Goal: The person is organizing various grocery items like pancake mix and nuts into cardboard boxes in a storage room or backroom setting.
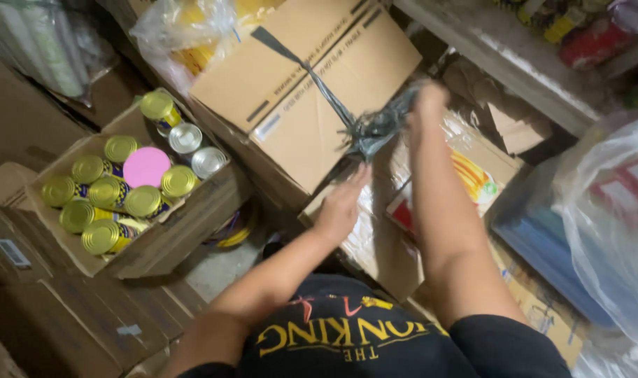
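Up ahead, my right hand point(425, 105) grips the dark strap point(375, 129) knotted over the box point(312, 77); my left hand point(341, 204), open, presses flat just below.

Your right hand point(425, 105) is motion-blurred; finger positions unreadable, though it probably grips the dark strap point(375, 129). The strap's knot is smeared. Your left hand point(341, 203) shows only its back; palm hidden. Top edge crops the cardboard box point(312, 84).
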